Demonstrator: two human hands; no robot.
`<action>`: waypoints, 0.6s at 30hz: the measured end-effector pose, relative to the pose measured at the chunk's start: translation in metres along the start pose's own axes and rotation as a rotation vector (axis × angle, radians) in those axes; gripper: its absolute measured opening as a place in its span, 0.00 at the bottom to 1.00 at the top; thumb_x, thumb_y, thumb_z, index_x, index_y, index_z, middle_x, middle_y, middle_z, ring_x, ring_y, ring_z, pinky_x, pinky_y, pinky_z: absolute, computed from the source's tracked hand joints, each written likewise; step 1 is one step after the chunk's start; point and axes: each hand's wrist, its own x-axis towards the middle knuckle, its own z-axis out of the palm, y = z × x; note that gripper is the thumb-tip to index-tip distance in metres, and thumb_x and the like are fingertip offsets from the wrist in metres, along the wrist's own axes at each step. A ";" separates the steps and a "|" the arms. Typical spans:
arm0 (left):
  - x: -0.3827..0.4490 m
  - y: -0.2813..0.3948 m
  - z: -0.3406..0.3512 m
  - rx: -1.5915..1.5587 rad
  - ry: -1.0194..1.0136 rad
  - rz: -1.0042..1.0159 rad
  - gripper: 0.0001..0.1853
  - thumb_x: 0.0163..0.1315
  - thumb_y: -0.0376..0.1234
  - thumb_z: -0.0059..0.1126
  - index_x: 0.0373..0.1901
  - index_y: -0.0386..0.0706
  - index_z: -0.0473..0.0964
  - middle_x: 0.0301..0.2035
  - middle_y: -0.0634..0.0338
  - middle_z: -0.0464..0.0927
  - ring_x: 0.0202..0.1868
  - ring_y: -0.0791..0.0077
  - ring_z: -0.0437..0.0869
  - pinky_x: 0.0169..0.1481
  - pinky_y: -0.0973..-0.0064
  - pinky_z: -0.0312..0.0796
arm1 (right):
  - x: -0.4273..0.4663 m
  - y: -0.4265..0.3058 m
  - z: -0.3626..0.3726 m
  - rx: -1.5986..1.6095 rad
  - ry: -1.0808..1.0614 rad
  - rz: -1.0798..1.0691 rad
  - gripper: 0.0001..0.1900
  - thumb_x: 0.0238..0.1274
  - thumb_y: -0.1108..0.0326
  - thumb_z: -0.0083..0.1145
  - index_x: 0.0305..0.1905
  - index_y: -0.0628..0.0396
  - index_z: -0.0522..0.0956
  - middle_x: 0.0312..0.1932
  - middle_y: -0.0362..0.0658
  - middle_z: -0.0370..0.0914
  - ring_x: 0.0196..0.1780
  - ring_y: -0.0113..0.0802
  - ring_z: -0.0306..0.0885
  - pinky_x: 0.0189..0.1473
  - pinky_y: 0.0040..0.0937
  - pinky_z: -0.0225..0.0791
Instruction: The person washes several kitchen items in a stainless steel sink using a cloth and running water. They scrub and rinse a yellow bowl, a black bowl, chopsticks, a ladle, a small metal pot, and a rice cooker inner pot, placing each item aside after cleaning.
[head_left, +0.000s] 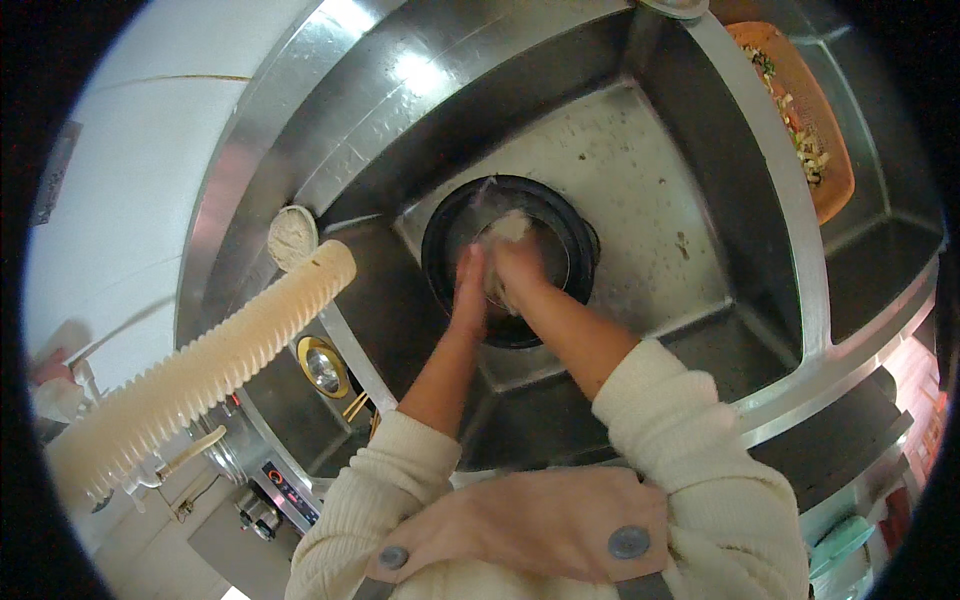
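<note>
A round black pan (517, 334) sits in a stainless steel sink basin, with both of my hands reaching into it. A pale loofah-like scrubber or cloth (511, 225), blurred by motion, is in my right hand (520, 264). My left hand (471, 281) lies close along its left side, fingers stretched forward; whether it also grips the pale thing cannot be told. Inside the pan a thin bright ring shows, and its bottom is partly hidden by my hands.
A cream ribbed hose (217, 352) slants in from the left. A pale round pad (292, 236) lies on the sink's left rim. The left basin holds a yellow-rimmed bowl (322, 367) and chopsticks (355, 406). In the right basin stands an orange basket (834, 150) with food scraps.
</note>
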 end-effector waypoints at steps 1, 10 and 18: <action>-0.002 -0.003 0.000 -0.038 0.006 0.022 0.40 0.59 0.59 0.42 0.63 0.40 0.56 0.59 0.53 0.61 0.60 0.62 0.61 0.64 0.67 0.53 | 0.000 0.000 0.003 0.230 0.136 0.054 0.21 0.56 0.58 0.52 0.51 0.60 0.71 0.47 0.50 0.74 0.47 0.45 0.74 0.49 0.40 0.67; -0.003 -0.018 -0.002 -0.208 -0.037 -0.046 0.37 0.61 0.55 0.43 0.63 0.37 0.55 0.59 0.52 0.60 0.61 0.62 0.60 0.65 0.69 0.52 | -0.025 -0.002 0.002 -0.720 -0.027 -0.255 0.24 0.54 0.66 0.52 0.57 0.61 0.64 0.57 0.54 0.66 0.56 0.50 0.69 0.54 0.43 0.64; -0.013 0.004 0.000 -0.019 0.000 0.118 0.34 0.60 0.52 0.48 0.60 0.37 0.58 0.58 0.52 0.62 0.59 0.63 0.64 0.63 0.70 0.54 | -0.003 0.006 -0.059 -1.625 -0.932 -0.445 0.24 0.40 0.76 0.56 0.50 0.54 0.71 0.50 0.51 0.70 0.53 0.52 0.69 0.52 0.42 0.64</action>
